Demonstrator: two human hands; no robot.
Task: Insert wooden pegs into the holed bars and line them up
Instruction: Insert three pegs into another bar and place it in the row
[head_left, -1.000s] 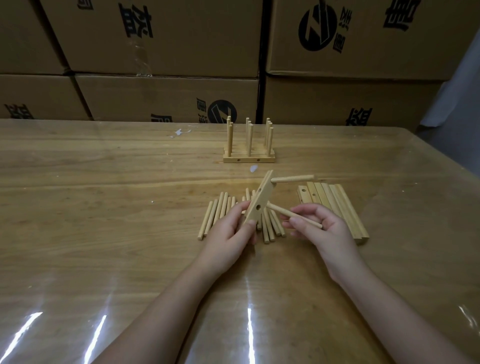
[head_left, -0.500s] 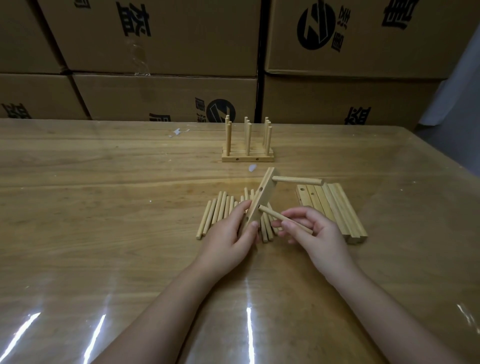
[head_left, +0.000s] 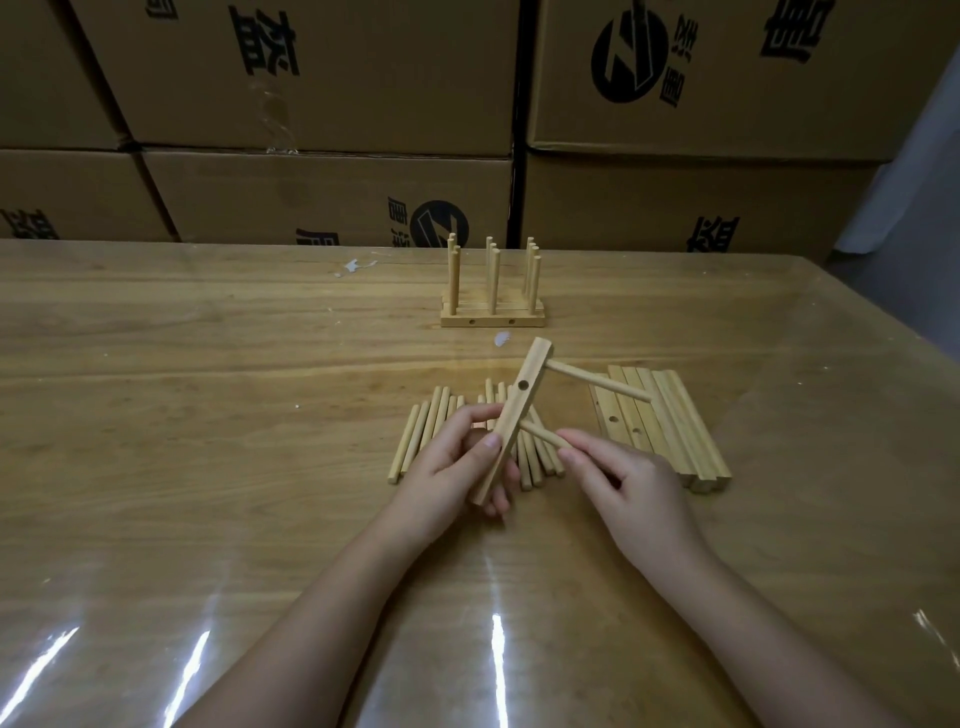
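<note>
The holed bar (head_left: 511, 421) is held tilted above the table (head_left: 208, 415), over the loose pegs (head_left: 431, 431). The left hand (head_left: 452, 473) grips its lower end, thumb on the face. One peg (head_left: 597, 382) sits in the top hole; the middle hole is empty. The right hand (head_left: 628, 483) pinches a second peg (head_left: 543, 434), tip at the lower hole; seating depth, can't tell. Risks: the peg enters skewed and jams, or the push twists the bar out of the left grip. Spare bars (head_left: 670, 421) lie stacked just right of the work, and finished bars (head_left: 493, 312) with upright pegs stand further back. Tabletop is wood under glossy clear film with glare streaks. Printed cardboard boxes (head_left: 332, 197) are stacked behind.
</note>
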